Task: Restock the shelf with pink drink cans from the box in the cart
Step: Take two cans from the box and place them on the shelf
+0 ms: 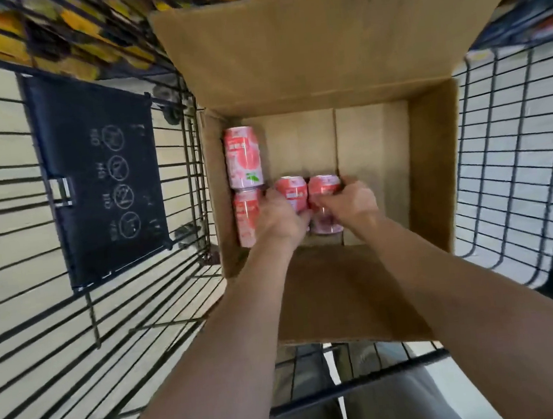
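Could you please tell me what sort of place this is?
Most likely a shop aisle: a wire shopping cart holds an open cardboard box of pink drink cans, with blurred packaged goods beyond.

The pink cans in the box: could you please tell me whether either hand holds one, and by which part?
The left hand grips one pink can round its body; the right hand grips the neighbouring can, also round its body.
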Tool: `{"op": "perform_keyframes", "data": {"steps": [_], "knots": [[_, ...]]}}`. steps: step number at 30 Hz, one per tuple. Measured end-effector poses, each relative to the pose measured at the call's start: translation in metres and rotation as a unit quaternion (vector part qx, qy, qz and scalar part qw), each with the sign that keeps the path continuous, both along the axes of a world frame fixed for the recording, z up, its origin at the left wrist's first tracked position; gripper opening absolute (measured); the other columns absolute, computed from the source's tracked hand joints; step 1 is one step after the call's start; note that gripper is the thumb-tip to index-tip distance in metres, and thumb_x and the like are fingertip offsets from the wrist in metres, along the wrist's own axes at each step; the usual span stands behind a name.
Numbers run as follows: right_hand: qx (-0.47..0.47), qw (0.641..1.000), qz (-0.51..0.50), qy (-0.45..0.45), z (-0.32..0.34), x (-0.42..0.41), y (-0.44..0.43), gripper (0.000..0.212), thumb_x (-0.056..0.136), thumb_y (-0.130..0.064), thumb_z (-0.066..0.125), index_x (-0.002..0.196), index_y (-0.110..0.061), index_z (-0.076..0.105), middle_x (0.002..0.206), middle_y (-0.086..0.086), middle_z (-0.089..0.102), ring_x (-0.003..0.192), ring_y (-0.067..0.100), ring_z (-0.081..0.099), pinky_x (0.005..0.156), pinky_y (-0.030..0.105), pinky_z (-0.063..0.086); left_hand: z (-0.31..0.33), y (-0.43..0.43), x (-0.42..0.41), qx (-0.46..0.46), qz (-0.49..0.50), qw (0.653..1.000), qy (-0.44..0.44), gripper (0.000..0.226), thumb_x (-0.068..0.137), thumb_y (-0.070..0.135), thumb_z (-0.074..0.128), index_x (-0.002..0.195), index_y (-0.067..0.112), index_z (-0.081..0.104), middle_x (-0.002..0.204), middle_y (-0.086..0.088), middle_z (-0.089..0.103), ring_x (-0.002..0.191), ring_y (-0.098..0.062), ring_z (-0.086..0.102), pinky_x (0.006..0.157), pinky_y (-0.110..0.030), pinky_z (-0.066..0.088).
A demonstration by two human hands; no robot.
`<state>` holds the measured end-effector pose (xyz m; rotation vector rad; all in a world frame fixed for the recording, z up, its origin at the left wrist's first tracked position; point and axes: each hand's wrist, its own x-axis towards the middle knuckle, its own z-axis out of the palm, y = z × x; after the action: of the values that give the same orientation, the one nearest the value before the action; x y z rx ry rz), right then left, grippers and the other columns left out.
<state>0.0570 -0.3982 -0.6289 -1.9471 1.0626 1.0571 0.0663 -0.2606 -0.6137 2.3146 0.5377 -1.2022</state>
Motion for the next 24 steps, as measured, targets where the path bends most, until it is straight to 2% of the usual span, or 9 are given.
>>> {"op": "perform_keyframes", "data": {"steps": [3, 5, 6, 9, 13, 15, 17, 20, 24], "knots": [[0.018, 0.999, -0.037, -0.021, -0.002, -0.005, -0.009, 0.03, 0.081, -0.035, 0.083, 0.076, -0.015, 0.062, 0.069, -0.001, 0.065, 0.06, 0.009, 0.061, 0.053, 0.02, 0.044, -0.01, -0.006, 0.003, 0.018, 0.017, 1.0, 0.0, 0.072, 0.085, 0.037, 0.082, 0.141, 0.008, 0.046, 0.136, -0.015, 0.059, 0.126, -0.034, 0.058, 0.101, -0.037, 0.046], [0.042, 0.997, -0.056, -0.033, -0.004, -0.008, -0.014, 0.024, 0.082, -0.03, 0.083, 0.076, -0.018, 0.063, 0.063, -0.005, 0.061, 0.052, 0.001, 0.056, 0.043, 0.016, 0.042, -0.013, -0.009, 0.003, 0.022, 0.021, 1.0, -0.006, 0.073, 0.084, 0.038, 0.082, 0.14, 0.009, 0.047, 0.136, -0.015, 0.058, 0.125, -0.034, 0.059, 0.1, -0.036, 0.047], [0.056, 0.995, -0.069, -0.038, -0.004, -0.009, -0.015, 0.022, 0.08, -0.029, 0.085, 0.078, -0.019, 0.065, 0.066, -0.004, 0.065, 0.054, 0.003, 0.06, 0.045, 0.016, 0.047, -0.016, -0.01, 0.002, 0.019, 0.023, 1.0, -0.009, 0.074, 0.082, 0.039, 0.083, 0.14, 0.009, 0.048, 0.135, -0.015, 0.058, 0.123, -0.033, 0.059, 0.099, -0.035, 0.048], [0.091, 0.99, -0.093, -0.061, -0.005, -0.011, -0.021, 0.032, 0.07, -0.029, 0.092, 0.092, -0.016, 0.072, 0.089, 0.007, 0.077, 0.077, 0.015, 0.073, 0.07, 0.029, 0.062, -0.016, -0.01, 0.002, 0.005, 0.037, 0.999, -0.011, 0.077, 0.072, 0.039, 0.089, 0.133, 0.012, 0.053, 0.128, -0.012, 0.061, 0.116, -0.031, 0.063, 0.096, -0.035, 0.052], [0.146, 0.976, -0.137, -0.09, 0.006, -0.016, -0.035, 0.041, 0.071, -0.007, 0.088, 0.109, -0.008, 0.073, 0.092, 0.006, 0.075, 0.077, 0.012, 0.072, 0.065, 0.024, 0.06, -0.005, -0.01, 0.005, -0.038, 0.058, 0.997, -0.026, 0.076, 0.062, 0.039, 0.092, 0.125, 0.016, 0.057, 0.118, -0.007, 0.065, 0.106, -0.025, 0.066, 0.093, -0.039, 0.056], [0.151, 0.972, -0.149, -0.104, 0.015, -0.019, -0.041, 0.049, 0.062, -0.005, 0.087, 0.108, -0.003, 0.072, 0.089, 0.011, 0.075, 0.075, 0.018, 0.071, 0.069, 0.036, 0.062, 0.008, -0.01, 0.007, -0.068, 0.055, 0.995, -0.054, 0.069, 0.062, 0.036, 0.09, 0.121, 0.016, 0.059, 0.113, -0.004, 0.067, 0.103, -0.023, 0.066, 0.089, -0.034, 0.055], [0.152, 0.967, -0.168, -0.117, 0.024, -0.022, -0.047, 0.061, 0.051, -0.013, 0.086, 0.109, -0.003, 0.071, 0.091, 0.013, 0.077, 0.082, 0.026, 0.074, 0.081, 0.051, 0.062, 0.03, -0.01, 0.014, -0.102, 0.056, 0.99, -0.075, 0.062, 0.064, 0.032, 0.089, 0.116, 0.019, 0.059, 0.107, 0.001, 0.068, 0.097, -0.018, 0.066, 0.082, -0.03, 0.053], [0.148, 0.955, -0.192, -0.173, 0.054, -0.018, -0.054, 0.068, 0.054, -0.019, 0.09, 0.119, -0.012, 0.069, 0.102, 0.005, 0.078, 0.095, 0.023, 0.076, 0.086, 0.05, 0.061, 0.075, -0.01, 0.029, -0.144, 0.071, 0.981, -0.11, 0.051, 0.069, 0.023, 0.088, 0.109, 0.023, 0.056, 0.092, 0.011, 0.066, 0.081, -0.008, 0.064, 0.066, -0.018, 0.045], [0.148, 0.93, -0.221, -0.255, 0.137, -0.004, -0.061, 0.06, 0.063, -0.015, 0.089, 0.117, -0.023, 0.065, 0.108, 0.002, 0.077, 0.101, 0.021, 0.074, 0.091, 0.044, 0.06, 0.147, -0.009, 0.047, -0.164, 0.065, 0.969, -0.175, 0.051, 0.071, 0.022, 0.088, 0.11, 0.025, 0.056, 0.085, 0.019, 0.062, 0.076, 0.006, 0.06, 0.068, -0.018, 0.043]]}}
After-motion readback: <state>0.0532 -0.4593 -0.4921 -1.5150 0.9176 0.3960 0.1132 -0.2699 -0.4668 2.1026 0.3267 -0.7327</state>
